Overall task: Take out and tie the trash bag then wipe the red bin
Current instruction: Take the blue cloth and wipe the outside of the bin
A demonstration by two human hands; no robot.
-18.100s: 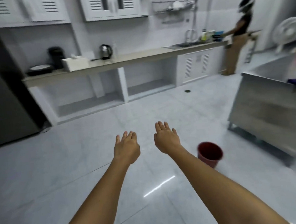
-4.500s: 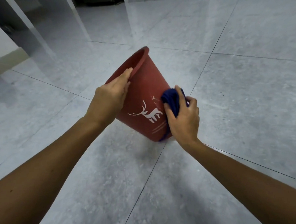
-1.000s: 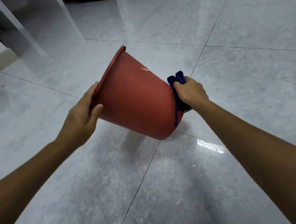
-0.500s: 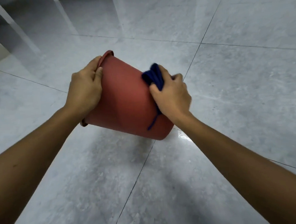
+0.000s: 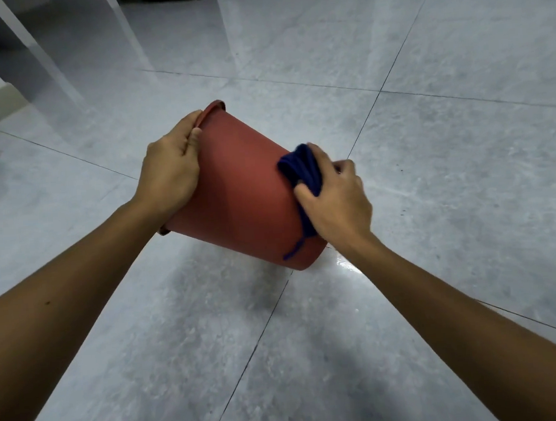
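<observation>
Red bin [image 5: 240, 196] between both hands, blue cloth [image 5: 302, 169]

The red bin [image 5: 243, 193] faces away, its inside hidden; the blue cloth [image 5: 302, 169] is mostly covered.

no readable text, labels or signs anywhere

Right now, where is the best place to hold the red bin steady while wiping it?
Grip the rolled rim from the far-left side, as the left hand does. The red bin is tilted, mouth away-left, and the smooth tapered wall offers no hold.
</observation>
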